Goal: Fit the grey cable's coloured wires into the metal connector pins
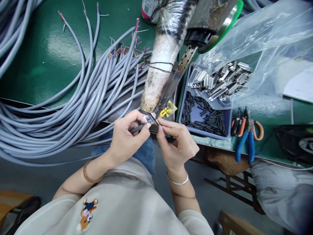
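Note:
My left hand (pixel 128 135) is closed around the end of a grey cable (pixel 137 129). Thin coloured wires (pixel 151 121) fan out of it past my fingertips. They run to a small multi-pin connector (pixel 153 115), which lies at the tip of a perforated metal tool like a soldering iron (pixel 179 65). At the connector's right end, the thumb and forefinger of my right hand (pixel 177 142) are pinched together; they seem to grip its edge, though the contact is partly hidden. Just behind it sits a yellow piece (pixel 167 110).
A large bundle of grey cables (pixel 90 107) spreads leftward. A plastic-wrapped white tube (pixel 158 68) slants down beside the iron. To the right, a blue bin (pixel 228 122) holds short black sleeves (pixel 202 114) and bagged metal connectors (pixel 223 80). Pliers (pixel 246 140) lie near the table edge.

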